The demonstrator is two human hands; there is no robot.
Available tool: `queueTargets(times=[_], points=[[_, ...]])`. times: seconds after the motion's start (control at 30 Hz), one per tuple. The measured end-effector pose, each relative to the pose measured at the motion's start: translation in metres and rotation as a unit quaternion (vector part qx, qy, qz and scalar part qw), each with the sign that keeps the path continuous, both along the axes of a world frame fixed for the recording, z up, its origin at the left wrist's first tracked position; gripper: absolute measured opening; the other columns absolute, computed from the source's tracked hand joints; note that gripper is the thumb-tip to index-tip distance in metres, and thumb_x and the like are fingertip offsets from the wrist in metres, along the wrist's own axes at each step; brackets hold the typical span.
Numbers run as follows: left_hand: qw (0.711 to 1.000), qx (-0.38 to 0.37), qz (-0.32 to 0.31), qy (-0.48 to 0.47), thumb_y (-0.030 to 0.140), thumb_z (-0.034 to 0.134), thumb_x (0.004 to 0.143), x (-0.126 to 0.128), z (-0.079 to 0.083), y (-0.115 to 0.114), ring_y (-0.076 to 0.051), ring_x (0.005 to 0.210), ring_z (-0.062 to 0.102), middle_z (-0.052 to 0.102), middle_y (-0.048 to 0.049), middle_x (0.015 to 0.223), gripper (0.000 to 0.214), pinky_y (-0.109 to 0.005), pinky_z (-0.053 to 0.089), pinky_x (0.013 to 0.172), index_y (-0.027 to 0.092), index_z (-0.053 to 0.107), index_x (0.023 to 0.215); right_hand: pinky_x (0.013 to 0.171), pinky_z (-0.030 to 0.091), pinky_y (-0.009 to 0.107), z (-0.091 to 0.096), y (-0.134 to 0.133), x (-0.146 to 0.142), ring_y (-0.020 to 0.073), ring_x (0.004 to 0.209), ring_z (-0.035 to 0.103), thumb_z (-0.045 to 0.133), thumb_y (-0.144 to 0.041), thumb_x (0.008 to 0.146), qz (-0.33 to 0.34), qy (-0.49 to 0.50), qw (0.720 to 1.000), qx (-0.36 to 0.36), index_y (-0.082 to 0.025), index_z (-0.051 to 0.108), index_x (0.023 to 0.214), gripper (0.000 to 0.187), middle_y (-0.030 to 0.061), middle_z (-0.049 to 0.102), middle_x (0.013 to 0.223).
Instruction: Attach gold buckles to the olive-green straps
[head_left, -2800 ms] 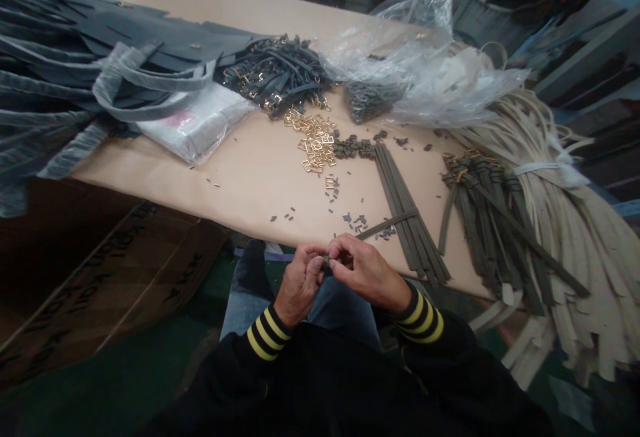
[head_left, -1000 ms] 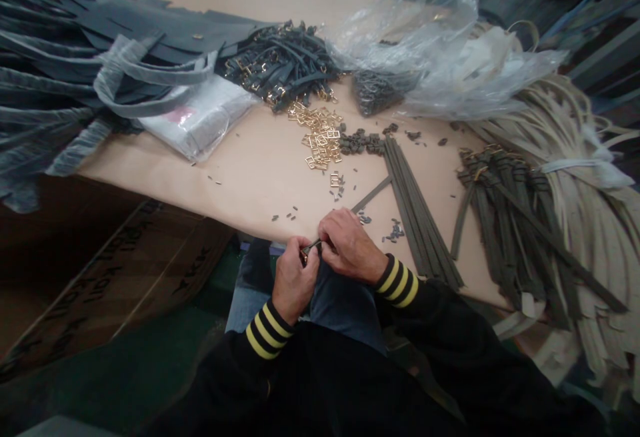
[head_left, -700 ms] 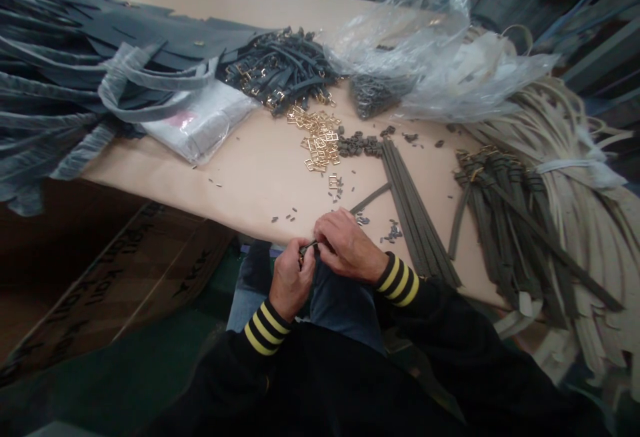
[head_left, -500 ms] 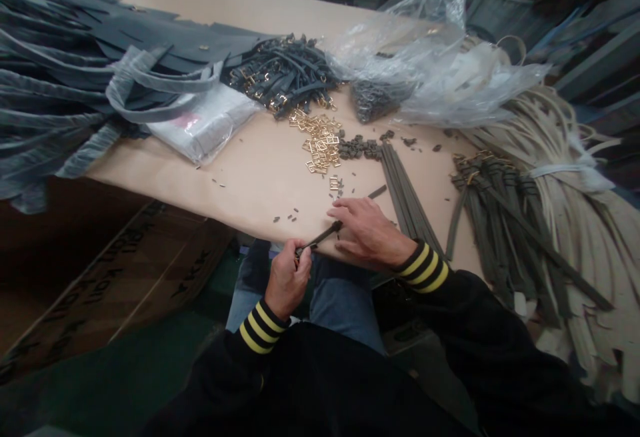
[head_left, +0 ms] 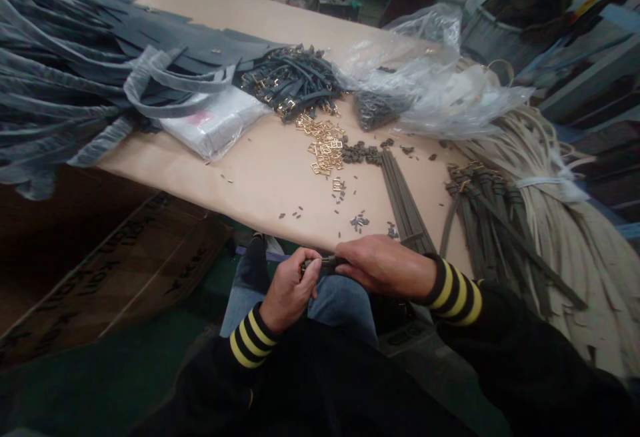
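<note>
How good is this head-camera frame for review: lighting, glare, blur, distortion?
In the head view, the frame is tilted and wide-angle stretching warps the edges; the tan table top is evenly lit, the plastic bag shows soft highlights, the cardboard box falls into shadow, and the left hand and right hand look fairly sharp, though the small dark piece they pinch is hard to read.

- Dim, soft indoor light, brightest on the pale bench [head_left: 260, 183].
- Soft light lies across the right hand [head_left: 383, 267].
- Small white glare shines on the plastic bag [head_left: 430, 73].
- Deep shadow covers the cardboard box [head_left: 100, 270].
- Wide-angle distortion bends the strap bundle [head_left: 45, 83] at the left edge.
- Fine detail looks slightly soft and grainy.
</note>
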State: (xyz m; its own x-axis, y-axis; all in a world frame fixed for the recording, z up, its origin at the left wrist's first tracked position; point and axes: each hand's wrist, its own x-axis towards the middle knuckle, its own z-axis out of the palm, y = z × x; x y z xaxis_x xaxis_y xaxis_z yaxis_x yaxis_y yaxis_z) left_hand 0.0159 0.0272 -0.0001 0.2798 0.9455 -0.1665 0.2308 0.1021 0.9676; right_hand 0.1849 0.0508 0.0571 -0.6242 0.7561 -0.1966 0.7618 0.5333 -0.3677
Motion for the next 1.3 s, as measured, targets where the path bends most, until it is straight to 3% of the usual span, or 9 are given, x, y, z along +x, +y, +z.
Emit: queueTargets(times=[0.27,0.43,0.67,0.93,1.1,1.3], points=[[1.000,-0.006,0.000,-0.023,0.031,0.041,0.078,0.002,0.001,-0.013,-0.007,0.033,0.038,0.041,0.0082,0.037,0.017,-0.018,0.031,0.037,0.017,0.046,0.071,0.049,0.024,0.023,-0.002,-0.023,-0.005,0.0097,0.049,0.038,0.042,-0.017,0.079,-0.034,0.050,0.994,-0.088,-0.016,0.045,0.067,0.012,-0.0022,0.042,0.054],[1.000,-0.005,0.001,-0.018,0.031,0.040,0.078,0.002,-0.001,-0.016,-0.007,0.033,0.040,0.041,0.0081,0.037,0.016,-0.018,0.032,0.038,0.017,0.045,0.069,0.046,0.021,0.022,-0.010,-0.029,-0.008,0.0079,0.045,0.032,0.040,-0.017,0.078,-0.079,0.075,0.988,-0.111,-0.018,0.037,0.061,0.018,-0.0057,0.032,0.049],[1.000,-0.001,-0.002,-0.002,0.030,0.039,0.079,0.001,-0.007,-0.020,-0.007,0.033,0.039,0.041,0.0080,0.039,0.016,-0.018,0.033,0.038,0.017,0.045,0.072,0.045,0.022,0.021,-0.012,-0.034,-0.011,0.0068,0.045,0.030,0.039,-0.018,0.079,-0.087,0.151,0.971,-0.161,-0.018,0.030,0.055,0.025,-0.0065,0.029,0.048],[0.993,0.024,-0.114,0.019,0.026,0.042,0.078,-0.004,-0.003,-0.020,-0.007,0.040,0.044,0.045,0.0070,0.046,0.012,-0.018,0.036,0.043,0.016,0.048,0.080,0.042,0.024,0.018,-0.026,-0.032,0.002,0.0059,0.046,0.029,0.040,-0.028,0.079,-0.111,0.194,0.929,-0.296,-0.015,0.041,0.059,0.024,-0.0060,0.032,0.051],[0.996,-0.001,-0.081,0.026,0.029,0.041,0.078,0.000,-0.003,-0.022,-0.007,0.037,0.043,0.043,0.0077,0.043,0.013,-0.018,0.034,0.041,0.017,0.046,0.075,0.043,0.024,0.018,-0.026,-0.035,0.002,0.0055,0.045,0.029,0.040,-0.026,0.079,-0.103,0.190,0.935,-0.281,-0.015,0.040,0.057,0.024,-0.0066,0.030,0.049],[0.998,-0.014,-0.053,0.024,0.031,0.039,0.078,0.004,-0.003,-0.022,-0.008,0.036,0.044,0.044,0.0075,0.042,0.016,-0.018,0.035,0.040,0.017,0.045,0.073,0.049,0.030,0.019,-0.017,-0.037,-0.006,0.0071,0.049,0.040,0.037,-0.013,0.077,-0.098,0.156,0.952,-0.246,-0.013,0.049,0.063,0.018,-0.0033,0.044,0.053]])
